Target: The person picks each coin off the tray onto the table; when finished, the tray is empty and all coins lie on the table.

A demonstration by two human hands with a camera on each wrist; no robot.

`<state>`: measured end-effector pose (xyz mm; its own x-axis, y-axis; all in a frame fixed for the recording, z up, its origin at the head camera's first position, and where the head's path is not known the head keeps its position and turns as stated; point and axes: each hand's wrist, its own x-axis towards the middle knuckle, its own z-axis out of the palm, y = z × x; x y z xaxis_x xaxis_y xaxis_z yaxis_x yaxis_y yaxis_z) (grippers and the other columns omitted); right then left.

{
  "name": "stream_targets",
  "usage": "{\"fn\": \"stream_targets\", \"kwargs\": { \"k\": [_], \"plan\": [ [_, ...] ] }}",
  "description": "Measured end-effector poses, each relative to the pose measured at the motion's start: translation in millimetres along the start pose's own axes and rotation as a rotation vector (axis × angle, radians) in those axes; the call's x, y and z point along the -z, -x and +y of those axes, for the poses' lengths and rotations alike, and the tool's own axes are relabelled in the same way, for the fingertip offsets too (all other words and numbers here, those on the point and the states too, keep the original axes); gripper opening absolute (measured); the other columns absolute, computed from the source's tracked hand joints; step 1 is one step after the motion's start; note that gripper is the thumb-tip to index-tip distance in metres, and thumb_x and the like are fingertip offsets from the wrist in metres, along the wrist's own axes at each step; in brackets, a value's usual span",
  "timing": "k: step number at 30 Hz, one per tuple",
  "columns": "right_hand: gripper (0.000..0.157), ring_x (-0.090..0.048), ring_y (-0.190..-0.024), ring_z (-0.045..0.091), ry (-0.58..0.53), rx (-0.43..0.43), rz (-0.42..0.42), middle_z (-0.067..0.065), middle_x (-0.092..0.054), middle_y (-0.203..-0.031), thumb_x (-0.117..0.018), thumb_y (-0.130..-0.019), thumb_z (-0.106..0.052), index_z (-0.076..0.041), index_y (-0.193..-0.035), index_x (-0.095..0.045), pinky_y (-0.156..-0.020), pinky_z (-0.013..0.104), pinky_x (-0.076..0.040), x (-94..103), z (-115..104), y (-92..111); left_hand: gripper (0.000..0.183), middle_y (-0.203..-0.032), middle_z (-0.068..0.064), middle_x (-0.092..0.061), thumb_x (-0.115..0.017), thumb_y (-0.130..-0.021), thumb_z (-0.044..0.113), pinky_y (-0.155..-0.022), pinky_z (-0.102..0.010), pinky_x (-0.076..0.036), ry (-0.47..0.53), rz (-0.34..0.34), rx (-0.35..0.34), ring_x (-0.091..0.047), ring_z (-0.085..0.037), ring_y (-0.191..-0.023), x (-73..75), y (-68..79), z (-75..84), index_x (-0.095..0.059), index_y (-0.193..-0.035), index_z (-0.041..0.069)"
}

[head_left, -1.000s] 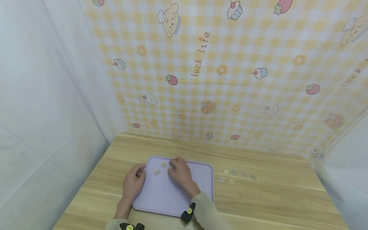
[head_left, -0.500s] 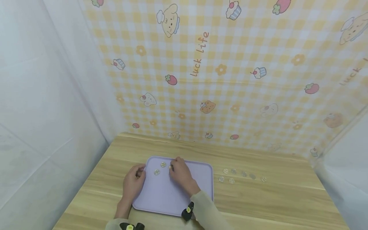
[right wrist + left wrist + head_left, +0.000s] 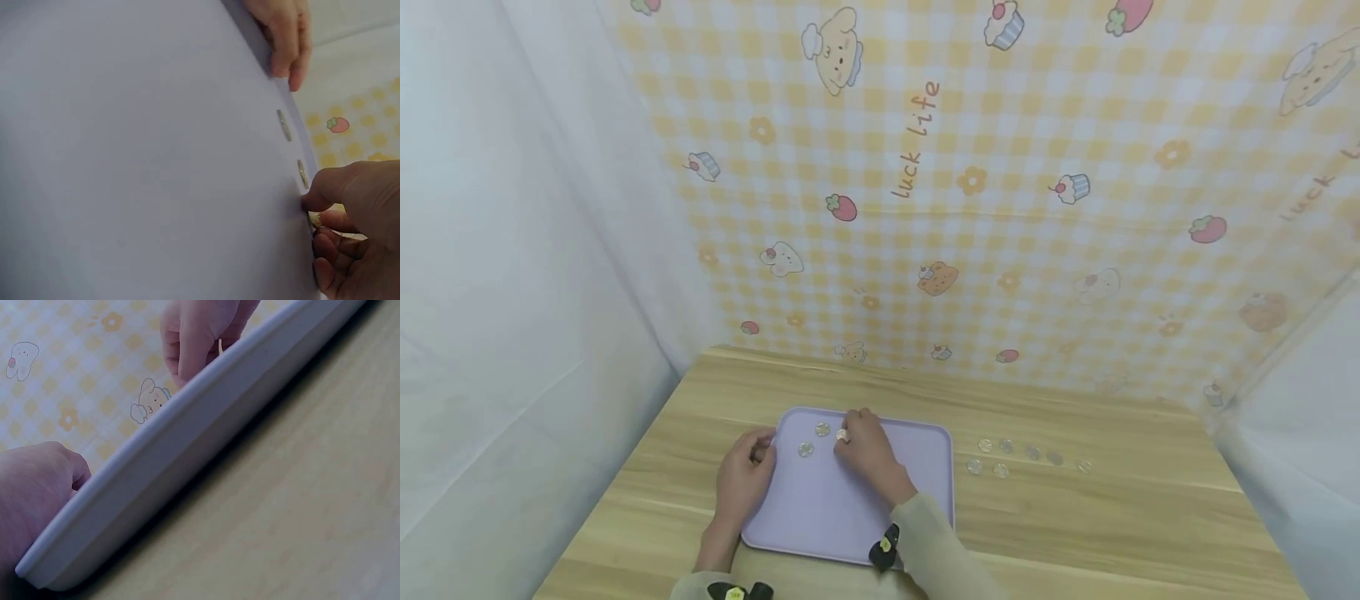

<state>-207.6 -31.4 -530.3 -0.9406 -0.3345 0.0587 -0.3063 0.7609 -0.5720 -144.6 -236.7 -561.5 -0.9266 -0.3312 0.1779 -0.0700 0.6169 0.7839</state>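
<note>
My right hand [image 3: 867,446] pinches a small shiny coin [image 3: 842,436] just over the far part of the lilac tray [image 3: 820,508]. Its thumb and fingers meet at the coin in the right wrist view, where the gold-toned coin [image 3: 314,219] shows near the rim. Two more coins lie on the tray to the left of this hand: one coin [image 3: 823,429] farther back, another coin [image 3: 806,450] nearer. At the tray's left rim, my left hand [image 3: 745,473] grips the edge with bent fingers; the left wrist view shows the tray's outer wall [image 3: 181,450] beside it.
To the right of the tray, several coins [image 3: 1001,471] lie flat on the wooden table [image 3: 1075,533] in two loose rows. A checked cloth [image 3: 1000,233] with cartoon prints hangs behind the table, and a white curtain [image 3: 527,250] stands at the left.
The coin in my right hand has turned so its bright face shows more, while that hand stays at almost the same spot. My left hand holds still; the head view has shifted slightly.
</note>
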Motion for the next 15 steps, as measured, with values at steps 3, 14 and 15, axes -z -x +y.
{"fn": "stream_targets", "kwargs": {
  "k": [3, 14, 15],
  "plan": [
    [0.015, -0.049, -0.075, 0.013, 0.072, 0.041, 0.023, 0.003, -0.056, -0.088, -0.068, -0.080, -0.006, -0.006, -0.094, -0.061, -0.065, 0.026, -0.047, -2.9, -1.8, 0.5, 0.028, -0.102, -0.007, -0.070, -0.062, -0.093, 0.010, -0.069, -0.021, -0.051, 0.003, 0.005, -0.001, -0.061, -0.016, -0.085, 0.6, -0.2, -0.5, -0.067, -0.120, 0.007],
    [0.006, -0.055, -0.075, 0.013, 0.196, 0.098, 0.014, 0.002, -0.061, -0.084, -0.065, -0.086, -0.006, -0.011, -0.089, -0.063, -0.066, 0.026, -0.049, -0.8, -7.3, 3.9, 0.028, -0.102, -0.007, -0.070, -0.063, -0.092, 0.009, -0.069, -0.021, -0.051, 0.017, 0.001, 0.005, -0.061, -0.016, -0.084, 1.9, 0.8, 0.4, -0.068, -0.120, 0.008],
    [0.004, -0.057, -0.077, 0.014, 0.209, 0.100, 0.005, 0.003, -0.063, -0.086, -0.066, -0.088, -0.007, -0.010, -0.090, -0.065, -0.068, 0.027, -0.051, -0.2, -7.7, 4.4, 0.028, -0.102, -0.007, -0.070, -0.063, -0.092, 0.009, -0.069, -0.021, -0.051, 0.016, 0.004, 0.004, -0.061, -0.015, -0.084, 2.0, 0.7, -0.1, -0.068, -0.119, 0.008]
  ]
}}
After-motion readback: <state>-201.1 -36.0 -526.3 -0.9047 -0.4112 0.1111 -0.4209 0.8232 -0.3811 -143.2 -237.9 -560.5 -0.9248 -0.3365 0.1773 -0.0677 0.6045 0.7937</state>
